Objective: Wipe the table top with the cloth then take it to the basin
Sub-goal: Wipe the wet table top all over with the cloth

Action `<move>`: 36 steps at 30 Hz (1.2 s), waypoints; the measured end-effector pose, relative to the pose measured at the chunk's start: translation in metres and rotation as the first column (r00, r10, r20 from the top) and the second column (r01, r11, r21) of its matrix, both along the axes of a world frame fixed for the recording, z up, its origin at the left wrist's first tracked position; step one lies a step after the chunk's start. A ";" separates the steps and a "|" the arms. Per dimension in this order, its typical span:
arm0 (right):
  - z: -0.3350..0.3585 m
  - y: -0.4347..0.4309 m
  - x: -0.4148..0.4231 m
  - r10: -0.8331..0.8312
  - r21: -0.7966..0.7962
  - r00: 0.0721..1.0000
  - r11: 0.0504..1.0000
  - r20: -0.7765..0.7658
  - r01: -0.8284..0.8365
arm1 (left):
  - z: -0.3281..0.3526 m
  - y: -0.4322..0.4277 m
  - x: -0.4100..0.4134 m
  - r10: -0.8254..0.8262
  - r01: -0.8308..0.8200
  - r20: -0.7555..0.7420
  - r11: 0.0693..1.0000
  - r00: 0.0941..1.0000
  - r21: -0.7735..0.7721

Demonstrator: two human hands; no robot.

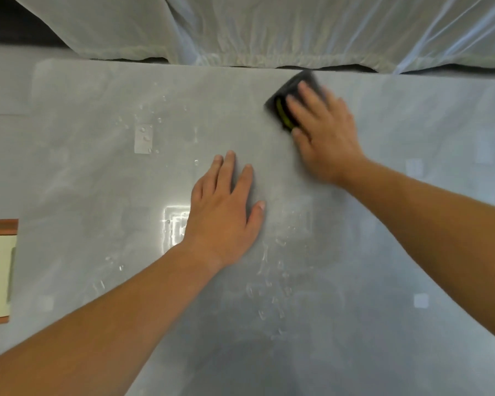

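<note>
Head view, right hand [323, 132] pressing dark cloth [286, 101], no legible writing

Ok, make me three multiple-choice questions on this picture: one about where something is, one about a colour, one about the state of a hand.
1. Where is the cloth? A) near the far edge of the table top B) at the near edge C) on the floor
2. What colour is the cloth's stripe? A) red B) yellow-green C) white
3. How does the left hand lie? A) in a fist B) gripping the cloth C) flat on the table top
Answers: 1 A, it sits under the right hand by the far edge; 2 B, a yellow-green band shows on the dark fabric; 3 C, its fingers are straight on the surface.
</note>
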State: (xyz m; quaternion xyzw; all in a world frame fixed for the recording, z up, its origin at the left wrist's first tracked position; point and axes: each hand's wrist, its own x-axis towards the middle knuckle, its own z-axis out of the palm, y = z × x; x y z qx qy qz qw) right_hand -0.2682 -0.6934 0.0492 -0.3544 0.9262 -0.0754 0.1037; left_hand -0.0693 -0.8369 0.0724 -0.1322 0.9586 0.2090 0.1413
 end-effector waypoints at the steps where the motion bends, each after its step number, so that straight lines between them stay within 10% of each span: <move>1: 0.000 -0.008 -0.011 -0.117 -0.016 0.993 0.993 0.001 0.117 | -0.001 -0.002 0.002 -0.019 0.019 -0.002 1.000 1.000 0.005; 4: -0.001 -0.034 -0.004 -0.352 -0.064 0.936 0.933 0.032 0.353 | 0.002 -0.006 0.006 -0.051 0.051 -0.002 0.999 0.999 0.015; 10: 0.008 0.028 0.058 0.126 -0.022 0.990 0.992 0.055 -0.125 | 0.016 0.004 0.034 -0.073 0.073 -0.030 0.997 0.997 0.013; 16: 0.007 0.035 0.078 -0.257 -0.085 0.965 0.962 0.047 0.260 | 0.011 0.011 0.060 -0.111 0.111 -0.005 0.993 0.994 0.033; 22: 0.005 0.067 0.140 0.128 -0.046 0.991 0.991 0.048 -0.126 | 0.006 0.010 0.060 -0.109 0.110 -0.035 0.993 0.993 0.040; 28: 0.003 0.041 0.142 -0.184 -0.076 0.982 0.979 0.049 0.187 | 0.005 0.011 0.072 -0.113 0.116 -0.050 0.991 0.992 0.065; 36: 0.005 0.075 0.162 0.123 -0.037 0.992 0.992 0.039 -0.121 | 0.022 0.038 0.131 -0.168 0.168 -0.045 0.986 0.985 0.004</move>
